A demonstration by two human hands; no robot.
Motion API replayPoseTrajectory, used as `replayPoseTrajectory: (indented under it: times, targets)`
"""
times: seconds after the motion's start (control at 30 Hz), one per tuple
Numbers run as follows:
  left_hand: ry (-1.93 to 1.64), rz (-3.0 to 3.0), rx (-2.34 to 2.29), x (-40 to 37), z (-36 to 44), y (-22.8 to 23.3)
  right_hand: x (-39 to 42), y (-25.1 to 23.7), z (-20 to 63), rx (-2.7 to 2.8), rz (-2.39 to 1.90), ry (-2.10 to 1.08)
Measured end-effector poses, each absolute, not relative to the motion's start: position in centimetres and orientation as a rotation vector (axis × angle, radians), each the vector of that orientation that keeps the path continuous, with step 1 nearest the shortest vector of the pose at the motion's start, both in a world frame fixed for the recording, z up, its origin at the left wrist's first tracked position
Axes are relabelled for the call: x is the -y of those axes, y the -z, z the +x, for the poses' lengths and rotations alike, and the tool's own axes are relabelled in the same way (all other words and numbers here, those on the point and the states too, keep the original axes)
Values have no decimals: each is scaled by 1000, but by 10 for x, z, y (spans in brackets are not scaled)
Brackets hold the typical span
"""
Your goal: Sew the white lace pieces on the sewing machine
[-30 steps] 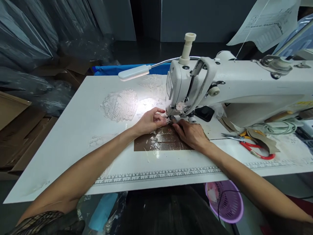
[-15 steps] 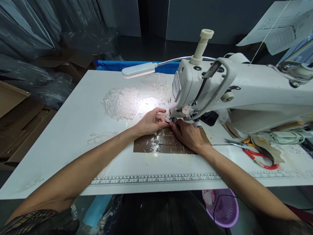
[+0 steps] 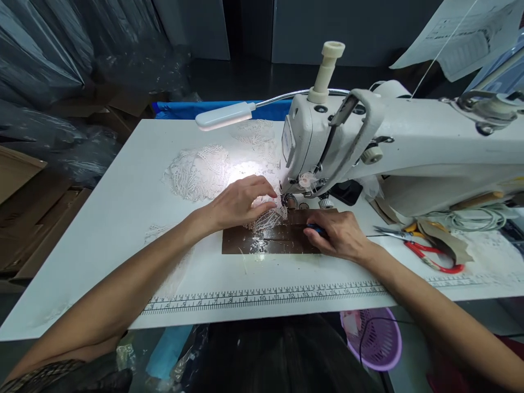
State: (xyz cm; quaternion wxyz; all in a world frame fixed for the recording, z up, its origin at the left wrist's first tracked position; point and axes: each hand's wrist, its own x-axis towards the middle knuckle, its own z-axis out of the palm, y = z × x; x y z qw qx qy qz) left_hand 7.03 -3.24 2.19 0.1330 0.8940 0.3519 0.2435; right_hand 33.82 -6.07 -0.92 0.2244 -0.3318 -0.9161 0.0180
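My left hand hovers at the left of the needle area of a white sewing machine, thumb and fingers apart with nothing between them. Under and beside its fingertips lies a piece of white lace, partly on a shiny brown taped patch. Over the right part of that patch, my right hand is closed round a small blue-handled tool; most of the tool is hidden by the fingers, so its kind cannot be told.
More white lace lies in a pile on the table's left. Red-handled scissors rest at the right, near coiled pale cord. A lamp hangs over the tabletop. A printed ruler runs along the front edge; a purple basket stands below.
My hands, close together at the needle before, are now apart. The left has lifted open, uncovering lace; the right has drawn back to the right, with a blue handle now visible in it.
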Motion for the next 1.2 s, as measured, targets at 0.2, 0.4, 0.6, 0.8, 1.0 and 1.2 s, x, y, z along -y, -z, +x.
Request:
replayPoseTrajectory:
  times: [0.2, 0.4, 0.6, 0.8, 1.0, 1.2]
  targets:
    - [-580, 2687, -915, 31, 77, -7, 49, 8, 344, 2399, -1108, -112]
    - [-583, 2788, -857, 34, 89, 4, 40, 9, 318, 2306, -1422, -532]
    - [-682, 2771, -893, 32, 90, 8, 47, 14, 319, 2229, -1398, -532]
    - [-740, 2788, -925, 35, 92, 11, 54, 16, 320, 2262, -1191, -485]
    - [-708, 2868, -982, 37, 95, 14, 58, 22, 319, 2417, -1117, -375]
    - [-706, 2888, -983, 43, 94, 15, 57, 28, 319, 2472, -1101, -310]
